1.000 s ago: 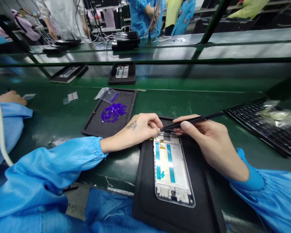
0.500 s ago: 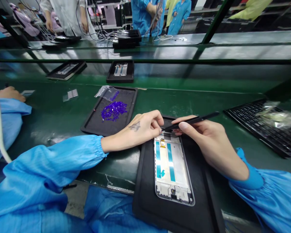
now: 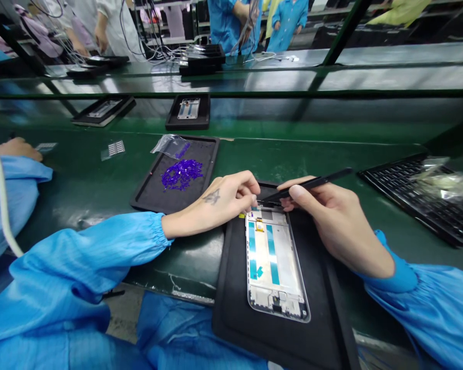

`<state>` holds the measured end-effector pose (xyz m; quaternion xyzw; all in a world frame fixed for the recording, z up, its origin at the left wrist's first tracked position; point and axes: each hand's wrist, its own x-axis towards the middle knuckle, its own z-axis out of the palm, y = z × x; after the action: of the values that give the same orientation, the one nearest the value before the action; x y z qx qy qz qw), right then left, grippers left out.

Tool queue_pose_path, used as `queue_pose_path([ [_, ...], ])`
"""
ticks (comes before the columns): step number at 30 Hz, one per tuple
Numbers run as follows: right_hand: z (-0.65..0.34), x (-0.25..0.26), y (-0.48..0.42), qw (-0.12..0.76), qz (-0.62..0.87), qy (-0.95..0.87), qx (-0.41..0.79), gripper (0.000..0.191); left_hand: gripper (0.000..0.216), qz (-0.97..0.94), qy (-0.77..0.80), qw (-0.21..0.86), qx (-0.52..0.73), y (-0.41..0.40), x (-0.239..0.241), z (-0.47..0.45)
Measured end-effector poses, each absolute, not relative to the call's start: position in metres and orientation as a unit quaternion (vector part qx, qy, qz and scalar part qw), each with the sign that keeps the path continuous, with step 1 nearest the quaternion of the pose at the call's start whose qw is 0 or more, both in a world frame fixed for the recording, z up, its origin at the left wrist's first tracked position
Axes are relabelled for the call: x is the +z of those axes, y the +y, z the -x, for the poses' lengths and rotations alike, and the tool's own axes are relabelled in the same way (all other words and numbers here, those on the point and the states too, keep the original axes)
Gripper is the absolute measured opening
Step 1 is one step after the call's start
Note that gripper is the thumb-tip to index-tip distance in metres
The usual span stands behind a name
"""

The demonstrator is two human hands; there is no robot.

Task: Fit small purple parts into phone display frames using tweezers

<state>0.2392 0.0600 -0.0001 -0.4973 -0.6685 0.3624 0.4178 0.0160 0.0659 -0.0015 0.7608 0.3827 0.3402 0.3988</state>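
A phone frame (image 3: 287,257) is borne by a black tray (image 3: 237,303). At the frame's top, tweezers (image 3: 314,183) are pinched by the right hand (image 3: 337,226); whether anything is gripped by the curled left hand (image 3: 229,195) cannot be told. Purple pieces (image 3: 181,174) and a bag (image 3: 168,146) are held in another tray (image 3: 150,196).

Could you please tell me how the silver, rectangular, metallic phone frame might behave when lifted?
The thin silver phone frame is probably light for its size. It seems fairly stiff, lying flat with straight edges. The small, thin orange strip on it may be fragile.
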Motion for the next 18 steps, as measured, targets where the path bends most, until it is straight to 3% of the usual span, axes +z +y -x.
queue_pose_path([
  [6, -0.238, 0.005, 0.059, 0.371, 0.465, -0.724, 0.348, 0.03, 0.008, -0.816, 0.388, 0.285, 0.32, 0.066, 0.007, -0.011],
  [18, -0.237, 0.009, 0.057, 0.312, 0.426, -0.779, 0.339, 0.026, 0.009, -0.813, 0.392, 0.291, 0.319, 0.068, 0.007, -0.009],
])
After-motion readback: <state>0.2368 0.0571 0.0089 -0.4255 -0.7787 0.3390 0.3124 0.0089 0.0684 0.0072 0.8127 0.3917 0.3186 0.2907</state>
